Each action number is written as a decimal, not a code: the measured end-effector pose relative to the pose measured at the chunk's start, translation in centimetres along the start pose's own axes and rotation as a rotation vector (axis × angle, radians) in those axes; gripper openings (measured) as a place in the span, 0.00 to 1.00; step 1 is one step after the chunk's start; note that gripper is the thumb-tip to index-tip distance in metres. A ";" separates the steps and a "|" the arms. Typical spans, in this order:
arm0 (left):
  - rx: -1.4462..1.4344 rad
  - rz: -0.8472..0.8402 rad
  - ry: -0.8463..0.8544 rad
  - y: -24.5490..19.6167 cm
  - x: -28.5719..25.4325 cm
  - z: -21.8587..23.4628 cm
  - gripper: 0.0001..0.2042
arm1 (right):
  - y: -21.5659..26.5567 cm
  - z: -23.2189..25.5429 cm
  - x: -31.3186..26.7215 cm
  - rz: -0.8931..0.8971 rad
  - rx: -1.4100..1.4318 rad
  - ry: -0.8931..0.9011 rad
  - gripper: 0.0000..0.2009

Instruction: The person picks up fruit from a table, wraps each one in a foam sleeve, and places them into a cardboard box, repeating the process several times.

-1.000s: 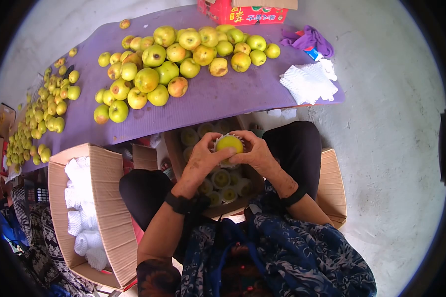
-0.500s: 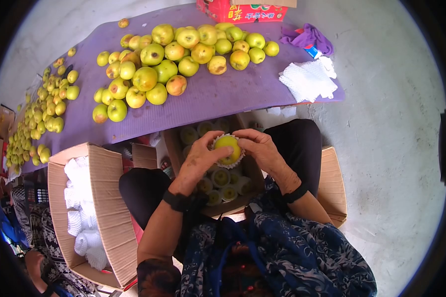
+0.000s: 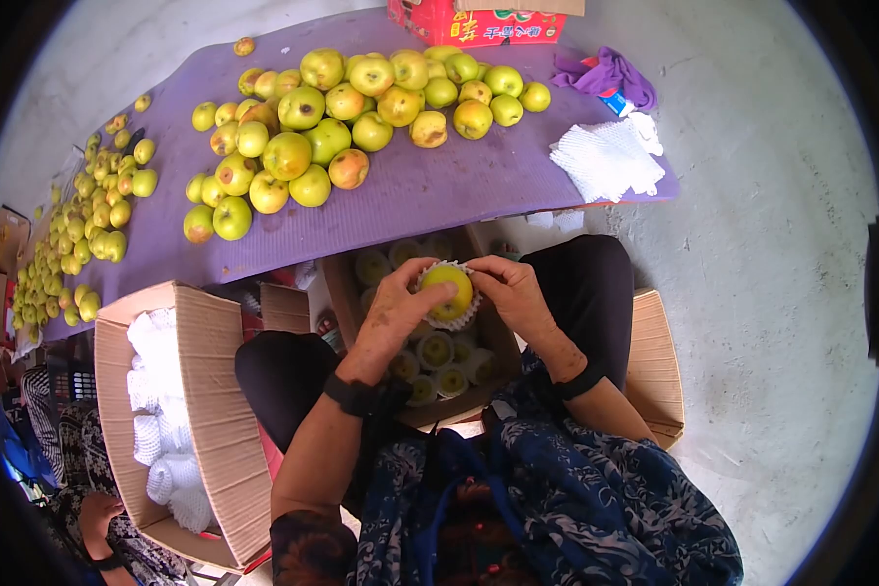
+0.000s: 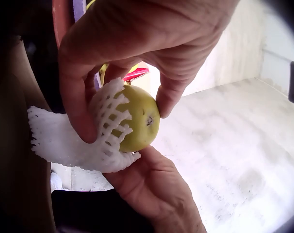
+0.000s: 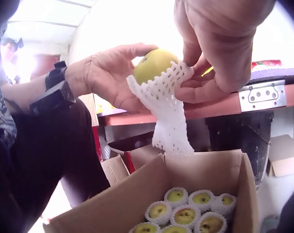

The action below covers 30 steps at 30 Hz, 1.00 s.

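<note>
A yellow-green apple [image 3: 448,294] sits partly inside a white foam net sleeve [image 5: 167,94] above the open carton between the knees. My left hand [image 3: 396,311] holds the apple, thumb across its front and fingers round the far side. With thumb and fingertips, my right hand [image 3: 514,301] pinches the stretched rim of the foam net sleeve. The sleeve's loose end hangs down below the apple in the right wrist view. In the left wrist view the apple [image 4: 142,119] shows its bare blossom end, while the net covers its other side.
Below the hands, a carton [image 5: 248,189] holds several net-wrapped apples [image 5: 185,215]. Piled apples [image 3: 288,156] cover part of the purple-topped table [image 3: 400,200]. Foam nets [image 3: 607,161] lie at its right end, and more fill a cardboard box [image 3: 210,391] at left. Another person's hand [image 3: 99,515] shows lower left.
My right thumb has moved off the apple's front, and that hand has shifted right to the net's rim. The apple has tilted slightly. Another person's hand has moved at lower left.
</note>
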<state>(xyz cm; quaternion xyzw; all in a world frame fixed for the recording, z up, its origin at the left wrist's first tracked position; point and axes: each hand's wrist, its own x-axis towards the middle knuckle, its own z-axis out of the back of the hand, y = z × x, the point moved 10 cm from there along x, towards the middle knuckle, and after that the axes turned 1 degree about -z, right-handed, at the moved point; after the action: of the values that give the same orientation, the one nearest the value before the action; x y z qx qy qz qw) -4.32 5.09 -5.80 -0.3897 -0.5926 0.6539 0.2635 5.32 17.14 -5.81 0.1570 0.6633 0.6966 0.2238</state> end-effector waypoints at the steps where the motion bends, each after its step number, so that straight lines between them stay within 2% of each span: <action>1: 0.000 0.000 0.001 0.1 0.1 -0.1 0.26 | 0.5 0.2 0.0 0.045 -0.094 -0.022 0.09; 4: 0.043 -0.007 -0.013 0.2 0.1 -0.2 0.26 | 1.5 0.8 -0.1 0.138 -0.094 -0.103 0.08; 7: 0.062 -0.041 -0.033 -0.1 0.0 -0.3 0.25 | 2.7 0.3 -0.5 0.136 -0.030 -0.080 0.07; 10: 0.036 -0.049 -0.020 -0.9 -0.2 -0.5 0.23 | 2.8 0.1 -0.7 0.168 -0.089 -0.061 0.08; 11: -0.002 -0.009 -0.037 -0.8 -0.3 -0.4 0.23 | 2.7 0.0 -0.7 0.169 -0.089 -0.060 0.08; 13: -0.042 0.030 -0.055 -0.3 -0.3 -0.2 0.22 | 2.7 -0.7 -0.9 0.191 -0.167 -0.027 0.15; 14: -0.099 0.036 -0.060 0.2 -0.1 0.0 0.22 | 2.6 -0.9 -0.9 0.191 -0.166 -0.027 0.15; 16: -0.157 0.043 -0.063 0.6 0.1 -0.1 0.22 | 2.0 -2.3 -0.8 0.147 0.069 0.082 0.23; 17: -0.148 0.052 -0.062 0.7 0.1 -0.1 0.21 | 1.9 -2.4 -0.8 0.147 0.069 0.082 0.23; 19: -0.139 0.063 -0.062 0.7 0.1 -0.2 0.21 | 1.1 -2.4 -0.7 0.069 0.240 0.068 0.26; 22: -0.312 0.047 -0.045 0.4 0.1 -0.3 0.19 | 0.2 -2.3 -0.6 -0.011 0.334 0.084 0.26; 25: -0.274 0.044 -0.030 0.7 0.3 0.3 0.17 | -0.4 -2.3 -0.7 -0.070 0.364 0.102 0.27; 27: -0.093 -0.026 -0.102 0.5 0.5 1.3 0.14 | -1.0 -2.4 -0.8 -0.114 0.384 0.103 0.27; 28: -0.092 -0.025 -0.104 0.3 0.3 1.3 0.14 | -1.5 -2.5 -0.9 -0.156 0.404 0.102 0.27; 30: 0.127 -0.068 -0.211 -1.0 -0.2 2.0 0.11 | -2.0 -2.5 -0.8 -0.170 0.394 0.097 0.27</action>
<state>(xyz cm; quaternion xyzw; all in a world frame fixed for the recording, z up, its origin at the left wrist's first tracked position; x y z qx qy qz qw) -5.96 3.96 -4.75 -0.2809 -0.5872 0.7181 0.2461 4.95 14.61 -7.93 0.1073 0.8076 0.5387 0.2144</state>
